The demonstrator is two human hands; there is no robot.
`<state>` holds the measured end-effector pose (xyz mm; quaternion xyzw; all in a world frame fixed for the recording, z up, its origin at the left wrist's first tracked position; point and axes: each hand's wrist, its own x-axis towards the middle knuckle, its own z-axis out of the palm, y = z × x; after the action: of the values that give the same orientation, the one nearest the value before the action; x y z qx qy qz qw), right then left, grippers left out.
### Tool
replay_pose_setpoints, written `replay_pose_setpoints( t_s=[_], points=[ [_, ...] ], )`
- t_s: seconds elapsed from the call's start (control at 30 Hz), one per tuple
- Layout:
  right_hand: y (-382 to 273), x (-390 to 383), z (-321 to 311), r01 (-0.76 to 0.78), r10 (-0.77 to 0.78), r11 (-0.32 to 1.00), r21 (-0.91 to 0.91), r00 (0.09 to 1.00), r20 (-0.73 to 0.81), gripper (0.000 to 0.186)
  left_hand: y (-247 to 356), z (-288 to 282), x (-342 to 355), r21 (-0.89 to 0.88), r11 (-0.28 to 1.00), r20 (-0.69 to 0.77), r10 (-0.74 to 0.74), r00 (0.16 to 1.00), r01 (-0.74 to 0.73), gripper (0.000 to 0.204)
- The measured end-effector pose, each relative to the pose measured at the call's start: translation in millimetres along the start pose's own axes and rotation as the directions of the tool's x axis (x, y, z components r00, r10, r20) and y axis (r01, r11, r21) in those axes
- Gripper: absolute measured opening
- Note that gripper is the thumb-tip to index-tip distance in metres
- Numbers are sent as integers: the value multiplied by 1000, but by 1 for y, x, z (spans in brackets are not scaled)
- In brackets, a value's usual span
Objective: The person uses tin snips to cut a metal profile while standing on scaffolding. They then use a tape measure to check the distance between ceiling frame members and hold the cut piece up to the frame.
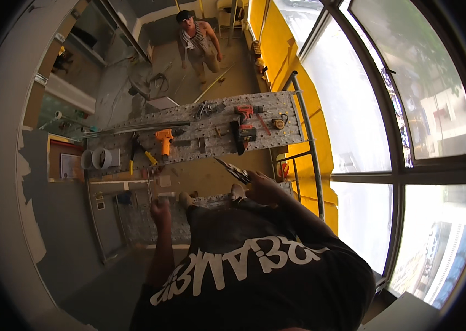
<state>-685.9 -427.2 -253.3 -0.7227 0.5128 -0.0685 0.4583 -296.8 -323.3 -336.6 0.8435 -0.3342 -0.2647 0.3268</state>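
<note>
My right hand (264, 188) is closed around a pointed, metallic hand tool (235, 171) that looks like snips. Its tip points up and left, toward the near edge of the scaffold platform (211, 144). On the left, my left hand (160, 212) is closed and held lower, below the platform's edge. A thin, rod-like piece (149, 186) rises from it, too dim to name. Nearest on the platform are an orange drill (163, 142), a yellow-handled tool (150, 158) and a red and black cordless drill (247, 115).
White cylindrical pieces (100, 158) stand at the platform's left end, near long metal strips (145, 127). A tape measure (279, 123) lies at the right. Scaffold rails (313, 151) and windows line the right side. Another person (200, 44) stands on the floor beyond.
</note>
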Motion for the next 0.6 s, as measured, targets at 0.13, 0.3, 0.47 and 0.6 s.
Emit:
replay_pose_setpoints(
  t_s=[0.13, 0.3, 0.47, 0.6],
  points=[
    [41, 2, 3, -115, 125, 989, -94, 987, 103, 63, -96, -29, -55, 306, 921, -12, -251, 968, 243, 40],
    [73, 52, 27, -194, 218, 974, -114, 942, 257, 67, -201, -69, -140, 279, 929, 4, -254, 967, 243, 34],
    [103, 162, 75, -270, 293, 956, -116, 902, 318, 65, -209, -68, -186, 396, 796, 78, -526, 847, 458, 34],
    [158, 260, 138, -567, 330, 718, 404, 788, 519, 48, -219, -75, -204, 347, 844, 23, -442, 896, 408, 32]
  ],
)
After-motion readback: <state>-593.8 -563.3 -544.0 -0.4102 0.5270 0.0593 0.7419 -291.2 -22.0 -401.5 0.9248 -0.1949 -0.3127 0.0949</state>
